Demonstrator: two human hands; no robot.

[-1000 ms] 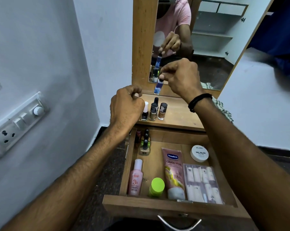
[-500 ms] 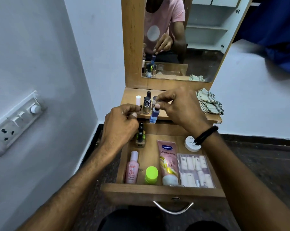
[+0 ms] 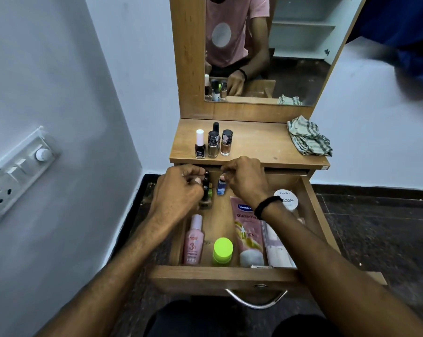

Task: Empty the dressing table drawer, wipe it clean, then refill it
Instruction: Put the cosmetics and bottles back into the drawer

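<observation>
Head view: drawer (image 3: 225,276) pulled open, still stocked. Right hand (image 3: 247,182) pinches blue bottle (image 3: 220,188) by its cap, upright, at drawer's back edge. Left hand (image 3: 181,189) has fingers curled against the caps of dark bottles (image 3: 206,183) in back-left corner; can't tell if it's gripping one. Front edge, left to right: pink bottle (image 3: 193,242), green-capped bottle (image 3: 222,250), tube (image 3: 248,235), clear pack (image 3: 278,250). White jar (image 3: 287,200) sits back-right. Tabletop (image 3: 259,144): four polish bottles (image 3: 213,145) near left edge, cloth (image 3: 309,137) at right edge.
</observation>
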